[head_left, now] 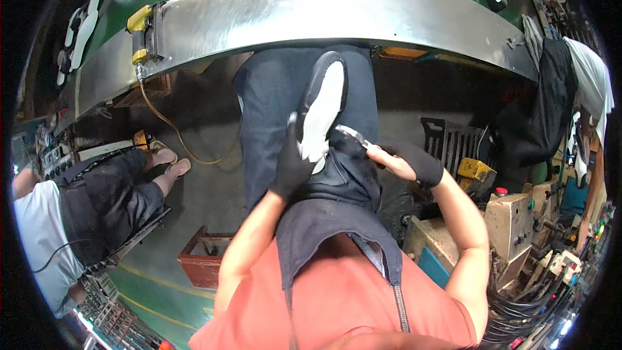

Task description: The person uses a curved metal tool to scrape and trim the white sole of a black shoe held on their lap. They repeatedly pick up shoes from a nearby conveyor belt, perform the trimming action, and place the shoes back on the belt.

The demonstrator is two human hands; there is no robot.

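Note:
A shoe (324,107) lies sole side up over my lap, its bottom white and its rim black, with the toe pointing away from me. My left hand (291,162), in a black glove with bare-looking fingertips, is closed round the shoe's near left side. To the right of the shoe, my right hand (409,163) is gloved in black with some fingers bare. It grips a slim metal hand tool (352,134), whose tip points at the shoe without clearly touching it. The tool's exact kind does not show. Dark cloth (272,110) covers my legs.
Ahead runs a metal bench edge (324,10) with a green surface beyond, bearing shoe parts. A yellow air-powered nailer (138,32) hangs at left on a hose (170,123). A co-worker (97,214) sits at left. Machinery (512,220) stands at right; a reddish box (201,266) is beside me.

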